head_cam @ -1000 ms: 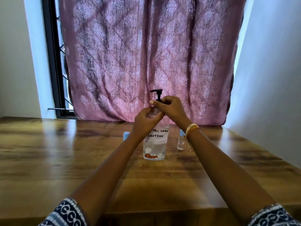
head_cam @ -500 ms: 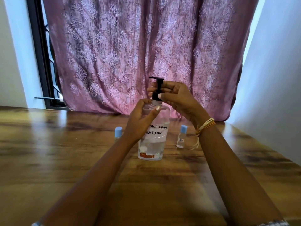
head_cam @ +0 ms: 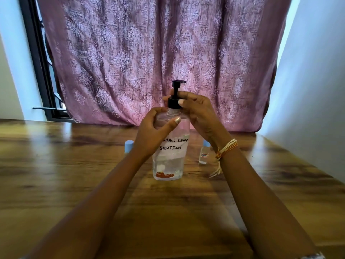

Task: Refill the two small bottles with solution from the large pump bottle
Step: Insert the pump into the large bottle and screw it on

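Pump bottle (head_cam: 170,152): worktop (head_cam: 56,184) centre, part-filled, smooth, likely slippery. Left hand (head_cam: 155,131) grip clasps its shoulder; right hand (head_cam: 197,113) grip pinches the collar. Small bottles (head_cam: 204,154) at 3 and 9 o'clock; light, easily toppled.

One large pump bottle (head_cam: 170,146), two small bottles, left (head_cam: 129,145) and right (head_cam: 204,154), two hands, one bench (head_cam: 74,184).

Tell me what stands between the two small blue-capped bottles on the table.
In the head view, the large pump bottle stands between them, held by the left hand and right hand.
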A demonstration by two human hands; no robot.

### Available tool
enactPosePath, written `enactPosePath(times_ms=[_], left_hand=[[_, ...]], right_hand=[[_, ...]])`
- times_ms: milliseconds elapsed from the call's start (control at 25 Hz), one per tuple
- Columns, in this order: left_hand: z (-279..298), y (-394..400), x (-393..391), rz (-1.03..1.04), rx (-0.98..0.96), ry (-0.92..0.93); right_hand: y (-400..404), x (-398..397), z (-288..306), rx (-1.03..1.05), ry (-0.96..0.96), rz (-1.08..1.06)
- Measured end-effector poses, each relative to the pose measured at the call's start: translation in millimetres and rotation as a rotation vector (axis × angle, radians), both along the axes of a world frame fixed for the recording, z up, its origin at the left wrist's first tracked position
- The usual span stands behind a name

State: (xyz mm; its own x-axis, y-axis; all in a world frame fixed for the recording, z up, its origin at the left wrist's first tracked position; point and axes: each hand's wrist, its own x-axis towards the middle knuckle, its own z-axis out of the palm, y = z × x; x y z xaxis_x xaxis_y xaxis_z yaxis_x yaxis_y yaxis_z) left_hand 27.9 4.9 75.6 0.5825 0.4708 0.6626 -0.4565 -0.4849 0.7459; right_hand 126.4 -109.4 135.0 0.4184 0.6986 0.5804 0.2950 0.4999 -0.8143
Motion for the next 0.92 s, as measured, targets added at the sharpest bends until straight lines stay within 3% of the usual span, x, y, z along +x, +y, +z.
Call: enactPosePath(times_ms=[320, 640, 840, 920], left_hand=[[3.5, 0.0, -5.8, -0.062, -0.059, -0.001], [1.7, 4.5, -4.0, -0.106, -0.088, 0.037], [4.1, -2.1, -6.6, -0.095, -0.025, 0.026], [4.0, -1.5, -8.0, -0.098, -0.039, 0.025]], right_hand=[[5.6, -7.9, -2.3, 0.023, -0.074, -0.264], [-3.6, -5.6, 2.6, -0.093, -0.062, 0.107], [6.5, -12.9, -1.0, -0.017, -0.077, -0.186], [9.3, -13.6, -2.4, -0.035, -0.117, -0.207]])
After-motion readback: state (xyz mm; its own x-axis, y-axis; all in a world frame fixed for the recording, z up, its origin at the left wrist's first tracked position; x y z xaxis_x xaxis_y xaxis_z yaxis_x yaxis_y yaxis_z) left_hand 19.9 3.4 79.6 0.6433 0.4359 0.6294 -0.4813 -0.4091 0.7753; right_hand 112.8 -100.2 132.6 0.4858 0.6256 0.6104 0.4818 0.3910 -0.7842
